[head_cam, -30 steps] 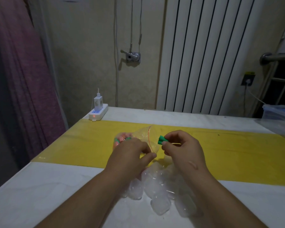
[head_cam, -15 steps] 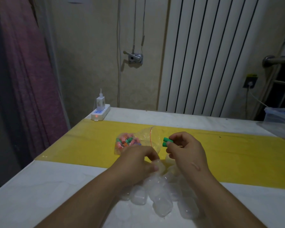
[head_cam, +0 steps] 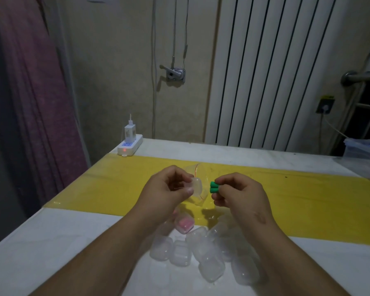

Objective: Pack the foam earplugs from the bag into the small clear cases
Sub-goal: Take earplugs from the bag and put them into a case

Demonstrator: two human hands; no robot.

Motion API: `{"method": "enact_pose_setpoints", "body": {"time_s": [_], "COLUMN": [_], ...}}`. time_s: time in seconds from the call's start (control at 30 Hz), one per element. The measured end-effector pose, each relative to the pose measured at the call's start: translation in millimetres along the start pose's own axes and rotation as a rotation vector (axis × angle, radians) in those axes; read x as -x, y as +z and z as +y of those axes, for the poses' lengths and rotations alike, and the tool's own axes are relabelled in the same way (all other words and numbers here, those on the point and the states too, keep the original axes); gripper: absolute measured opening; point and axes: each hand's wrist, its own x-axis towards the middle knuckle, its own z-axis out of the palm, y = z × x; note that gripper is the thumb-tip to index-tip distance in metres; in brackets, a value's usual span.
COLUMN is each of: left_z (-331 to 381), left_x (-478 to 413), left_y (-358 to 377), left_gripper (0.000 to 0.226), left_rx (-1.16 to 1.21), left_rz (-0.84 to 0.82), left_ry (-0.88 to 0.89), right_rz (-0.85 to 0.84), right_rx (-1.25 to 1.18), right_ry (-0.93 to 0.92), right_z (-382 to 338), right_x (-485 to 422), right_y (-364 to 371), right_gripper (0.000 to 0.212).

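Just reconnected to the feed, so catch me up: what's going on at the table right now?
A person is packing earplugs by hand. The left hand holds a small clear case up in front of the bag, while the right hand pinches two green earplugs beside it, not yet inside. More clear cases lie heaped on the table nearer the person; one holds pink earplugs.

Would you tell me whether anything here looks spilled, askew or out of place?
Nothing looks spilled or damaged. The clear cases lie in a loose, jumbled heap on the table, one pink-filled case among them. The left hand holds a single case; the right hand pinches two green earplugs.
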Motion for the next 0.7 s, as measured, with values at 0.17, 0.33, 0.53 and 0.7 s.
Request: {"method": "enact_pose_setpoints", "body": {"time_s": [0.17,0.33,0.53,0.7], "left_z": [0.6,5.8,8.0,10.0], "left_x": [-1.9,0.9,4.0,4.7], "left_y": [0.0,1.3,-0.2,1.0], "left_gripper": [0.034,0.034,0.043,0.032], "left_rx": [0.018,-0.009,0.009,0.026], "left_rz": [0.027,0.026,-0.024,-0.045], "left_ry": [-0.015,-0.029,-0.046,-0.076], "right_rz": [-0.055,-0.141,-0.15,-0.107], "right_rx": [0.039,0.04,-0.012,-0.003], "right_ry": [-0.009,0.008,0.017,0.007], "right_z": [-0.6,-1.4,-2.2,-1.8], "right_x": [1.7,3.6,6.0,4.3], "right_y": [0.0,2.7,2.2,1.4], "right_gripper": [0.021,0.021,0.01,0.007]}}
